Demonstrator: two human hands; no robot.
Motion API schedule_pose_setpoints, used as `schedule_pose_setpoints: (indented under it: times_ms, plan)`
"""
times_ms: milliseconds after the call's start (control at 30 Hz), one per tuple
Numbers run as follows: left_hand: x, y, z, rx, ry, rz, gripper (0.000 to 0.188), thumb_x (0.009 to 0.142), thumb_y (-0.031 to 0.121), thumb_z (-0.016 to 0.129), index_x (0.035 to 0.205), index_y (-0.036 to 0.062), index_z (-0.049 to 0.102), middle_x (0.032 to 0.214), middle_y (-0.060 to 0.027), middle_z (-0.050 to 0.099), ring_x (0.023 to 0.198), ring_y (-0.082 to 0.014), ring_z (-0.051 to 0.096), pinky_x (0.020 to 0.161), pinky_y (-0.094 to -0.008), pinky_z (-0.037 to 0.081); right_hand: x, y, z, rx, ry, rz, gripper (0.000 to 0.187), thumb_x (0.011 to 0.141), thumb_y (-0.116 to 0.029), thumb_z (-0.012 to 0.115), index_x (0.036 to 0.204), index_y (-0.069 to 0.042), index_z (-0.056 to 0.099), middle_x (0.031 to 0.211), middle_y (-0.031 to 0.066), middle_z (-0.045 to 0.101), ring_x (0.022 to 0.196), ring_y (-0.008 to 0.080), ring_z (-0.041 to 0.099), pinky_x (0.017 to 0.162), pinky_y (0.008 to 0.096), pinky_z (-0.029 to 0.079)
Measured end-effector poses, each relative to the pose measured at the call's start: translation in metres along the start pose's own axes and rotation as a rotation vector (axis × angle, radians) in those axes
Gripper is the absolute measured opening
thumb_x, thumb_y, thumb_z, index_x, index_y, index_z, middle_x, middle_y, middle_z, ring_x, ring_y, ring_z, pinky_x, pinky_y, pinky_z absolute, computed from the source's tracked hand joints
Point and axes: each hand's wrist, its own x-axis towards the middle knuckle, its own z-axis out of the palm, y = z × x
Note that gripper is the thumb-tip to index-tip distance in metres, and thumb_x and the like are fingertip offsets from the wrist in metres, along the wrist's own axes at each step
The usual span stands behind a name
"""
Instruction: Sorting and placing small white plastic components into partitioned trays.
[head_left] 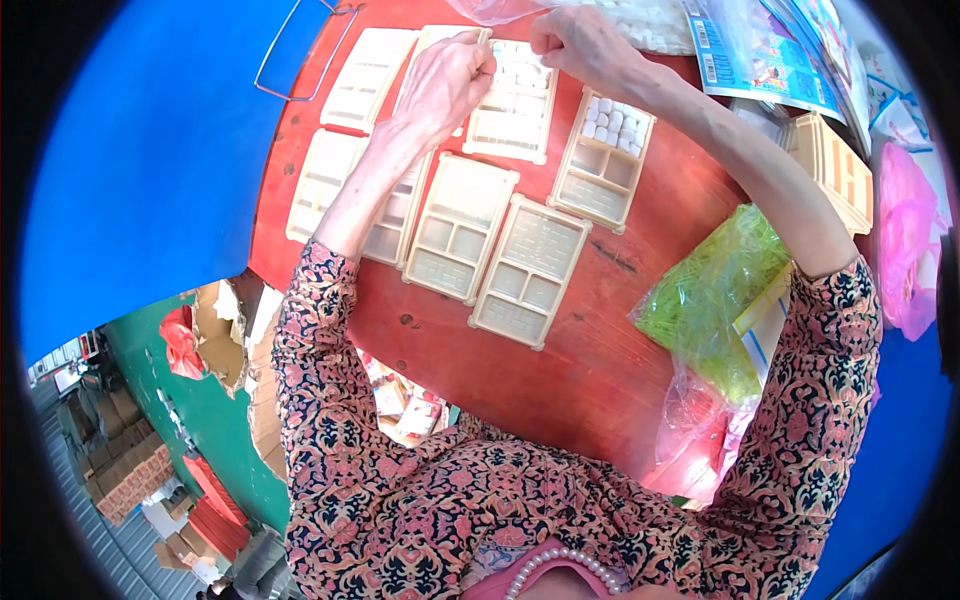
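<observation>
Both my arms reach to the far side of a red table [600, 300]. My left hand [445, 85] is closed in a fist over the far cream compartment trays; whatever it may hold is hidden. My right hand [580, 45] is also closed, fingers curled down, above the far edge of a tray [508, 150] with white pieces in its compartments. What the right fingers hold does not show. To the right, another cream tray [592, 198] has small white rounded pieces [615, 126] in its far section. Two nearer trays, one [460, 205] beside the other [528, 250], hold no white pieces.
More cream trays [365, 75] lie at the left, partly under my left forearm. Clear bags with white pieces [650, 25] and green shreds [715, 290] lie at the right. Beyond are stacked trays [832, 170], blue printed sheets [770, 60] and a pink bag [908, 240].
</observation>
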Motion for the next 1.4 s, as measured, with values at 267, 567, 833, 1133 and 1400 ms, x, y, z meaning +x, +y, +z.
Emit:
schedule_pose_setpoints:
  times_ms: [267, 567, 833, 1133, 1400]
  plan:
    - [-0.003, 0.003, -0.015, 0.050, -0.108, -0.076, 0.004, 0.074, 0.000, 0.060, 0.077, -0.0029, 0.062, 0.082, -0.0182, 0.060, 0.076, -0.0369, 0.061, 0.069, -0.0449, 0.046, 0.003, -0.012, 0.006, -0.017, -0.111, -0.030, 0.004, 0.067, 0.000, 0.062, 0.065, -0.002, 0.060, 0.067, 0.0195, 0.060, 0.067, 0.0347, 0.061, 0.059, 0.0415, 0.047]
    - [-0.010, 0.000, 0.005, 0.208, -0.045, 0.254, 0.033, 0.085, 0.017, 0.064, 0.109, -0.0062, 0.059, 0.112, -0.0197, 0.058, 0.117, -0.0391, 0.049, 0.095, -0.0469, 0.043, 0.002, -0.010, 0.002, 0.134, -0.096, 0.114, 0.002, 0.066, 0.000, 0.063, 0.068, -0.001, 0.063, 0.068, 0.0185, 0.062, 0.067, 0.0318, 0.062, 0.060, 0.0400, 0.048]
    - [-0.018, 0.013, 0.014, 0.298, -0.241, 0.193, 0.066, 0.091, 0.034, 0.059, 0.133, -0.0118, 0.038, 0.141, -0.0290, 0.035, 0.138, -0.0430, 0.027, 0.109, -0.0553, 0.029, -0.008, -0.008, 0.011, -0.031, -0.083, 0.085, 0.008, 0.072, -0.003, 0.064, 0.074, 0.003, 0.060, 0.069, 0.0198, 0.061, 0.067, 0.0350, 0.061, 0.063, 0.0418, 0.048]
    - [-0.024, 0.010, 0.006, 0.269, -0.349, 0.083, 0.076, 0.092, 0.041, 0.055, 0.140, -0.0101, 0.028, 0.150, -0.0298, 0.021, 0.141, -0.0415, 0.018, 0.112, -0.0575, 0.023, -0.004, -0.021, -0.003, 0.158, -0.078, 0.114, 0.008, 0.072, -0.004, 0.059, 0.068, -0.001, 0.064, 0.068, 0.0211, 0.062, 0.065, 0.0378, 0.062, 0.059, 0.0439, 0.048]
    - [-0.025, 0.009, 0.003, 0.291, -0.412, 0.055, 0.080, 0.091, 0.050, 0.050, 0.148, 0.0021, 0.021, 0.154, -0.0202, 0.019, 0.143, -0.0348, 0.017, 0.115, -0.0543, 0.018, -0.007, -0.030, 0.018, -0.206, -0.082, 0.096, 0.014, 0.077, -0.008, 0.065, 0.075, 0.003, 0.059, 0.075, 0.0219, 0.060, 0.076, 0.0398, 0.060, 0.067, 0.0457, 0.047]
